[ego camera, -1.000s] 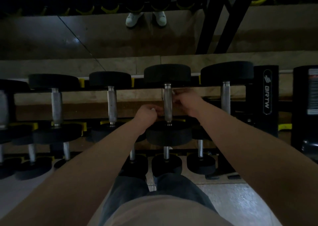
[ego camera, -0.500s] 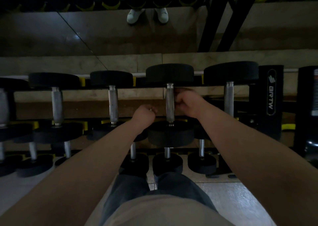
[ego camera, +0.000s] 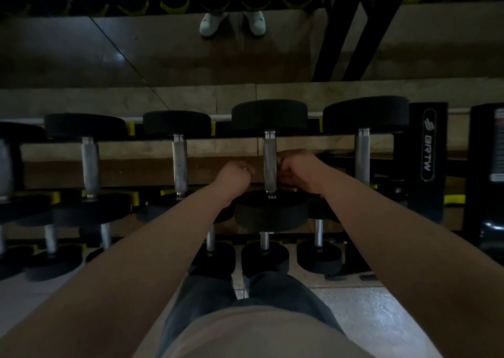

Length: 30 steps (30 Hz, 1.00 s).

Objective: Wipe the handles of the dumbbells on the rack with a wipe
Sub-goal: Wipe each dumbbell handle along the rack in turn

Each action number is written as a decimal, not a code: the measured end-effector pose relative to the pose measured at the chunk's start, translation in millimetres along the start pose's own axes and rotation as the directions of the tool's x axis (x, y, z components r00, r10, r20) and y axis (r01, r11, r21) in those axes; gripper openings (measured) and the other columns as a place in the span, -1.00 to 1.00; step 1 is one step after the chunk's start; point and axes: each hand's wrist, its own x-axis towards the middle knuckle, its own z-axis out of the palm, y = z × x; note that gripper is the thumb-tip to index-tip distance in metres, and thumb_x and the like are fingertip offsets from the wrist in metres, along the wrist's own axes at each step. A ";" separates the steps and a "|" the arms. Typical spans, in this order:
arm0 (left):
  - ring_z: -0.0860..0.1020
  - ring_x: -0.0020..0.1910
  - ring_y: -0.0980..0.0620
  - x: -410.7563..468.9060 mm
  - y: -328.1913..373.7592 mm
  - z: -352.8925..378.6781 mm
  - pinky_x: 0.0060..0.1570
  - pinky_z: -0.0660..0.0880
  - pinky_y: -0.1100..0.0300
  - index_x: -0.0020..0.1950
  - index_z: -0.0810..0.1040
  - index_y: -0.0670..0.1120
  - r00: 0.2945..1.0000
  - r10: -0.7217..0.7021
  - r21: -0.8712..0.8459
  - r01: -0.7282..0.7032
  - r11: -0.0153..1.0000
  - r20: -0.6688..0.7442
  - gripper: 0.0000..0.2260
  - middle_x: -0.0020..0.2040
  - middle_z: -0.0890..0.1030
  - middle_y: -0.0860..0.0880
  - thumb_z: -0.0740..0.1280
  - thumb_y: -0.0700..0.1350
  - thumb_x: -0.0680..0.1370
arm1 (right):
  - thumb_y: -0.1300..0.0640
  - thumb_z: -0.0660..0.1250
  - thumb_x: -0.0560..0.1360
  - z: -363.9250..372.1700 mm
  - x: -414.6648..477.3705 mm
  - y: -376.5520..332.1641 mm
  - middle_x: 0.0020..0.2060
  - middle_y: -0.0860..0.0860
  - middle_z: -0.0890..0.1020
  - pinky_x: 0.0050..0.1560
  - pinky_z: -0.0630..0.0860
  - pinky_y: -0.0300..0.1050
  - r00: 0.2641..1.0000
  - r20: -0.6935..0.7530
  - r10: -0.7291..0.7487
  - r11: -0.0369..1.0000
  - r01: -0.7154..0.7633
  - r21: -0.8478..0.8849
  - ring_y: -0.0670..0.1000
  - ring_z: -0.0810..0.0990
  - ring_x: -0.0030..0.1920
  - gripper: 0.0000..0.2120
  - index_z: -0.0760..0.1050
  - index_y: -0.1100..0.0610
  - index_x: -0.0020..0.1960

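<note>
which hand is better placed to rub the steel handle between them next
Right, probably: the right hand is curled against the silver steel dumbbell handle, while the left hand is a fist beside it, not touching. What either hand holds is too dark to tell.

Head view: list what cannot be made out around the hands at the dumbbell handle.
In the head view:
- Wipe: a pale speck at the left hand; curled fingers, dimness hide the rest.
- Right hand: knuckles hide whether its fingers grip the handle.
- Leftmost dumbbell: cut by the frame edge.
</note>
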 end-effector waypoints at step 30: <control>0.55 -0.04 0.23 -6.6 -3.8 1.9 -0.13 0.46 0.30 0.13 0.65 0.04 0.960 0.271 -0.250 -0.281 0.926 -0.077 -0.82 -0.03 0.62 0.16 0.42 0.01 0.55 | 0.04 0.46 0.54 24.7 -24.5 -1.2 -0.04 -0.11 0.68 -0.03 0.57 -0.25 0.827 -0.184 -0.532 0.737 0.345 -0.582 -0.17 0.64 -0.05 -0.85 0.64 0.02 0.10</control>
